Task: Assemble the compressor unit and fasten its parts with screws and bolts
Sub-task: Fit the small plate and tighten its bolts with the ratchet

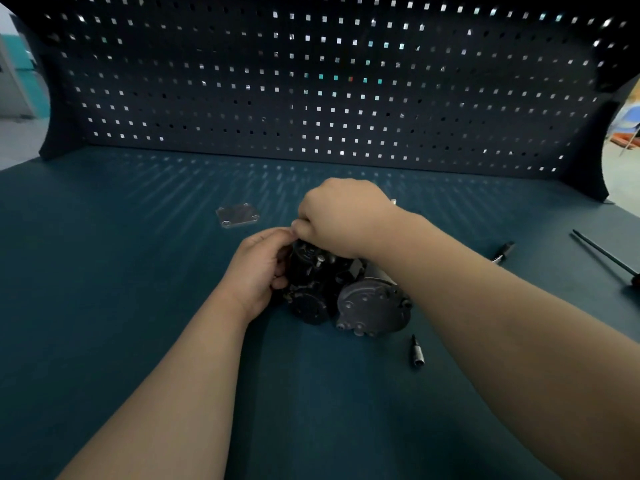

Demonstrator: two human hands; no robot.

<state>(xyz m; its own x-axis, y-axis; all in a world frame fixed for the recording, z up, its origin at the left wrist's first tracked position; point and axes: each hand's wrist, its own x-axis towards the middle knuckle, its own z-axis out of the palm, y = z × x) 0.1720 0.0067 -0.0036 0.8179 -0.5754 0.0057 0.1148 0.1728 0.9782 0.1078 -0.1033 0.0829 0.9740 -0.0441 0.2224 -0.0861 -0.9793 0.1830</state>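
worktop (121, 306): dark teal flat surface with a black perforated pegboard wall (311, 81) standing along its far edge.
compressor unit (322, 282): black and grey metal compressor unit, lying at the middle of the worktop between the two hands; a black body on the left, with a screw head showing on top.
end cover (372, 306): round grey metal cover with small holes, on the right of the unit and facing the viewer.
left hand (261, 268): fingers curled round the left side of the black body, gripping it.
right hand (341, 216): reaches over the top of the unit, fingers curled, thumb and forefinger pinched together at the top far edge; cannot tell whether anything small is between them.
flat plate (238, 215): grey square metal plate with corner holes, lying apart, beyond and left of the hands.
socket bit (417, 351): short dark metal bit, lying near the grey cover, on the viewer's side.
small tool (504, 251): dark and blurred, right of the right forearm.
long rod (604, 252): thin black shaft, lying at the right edge.
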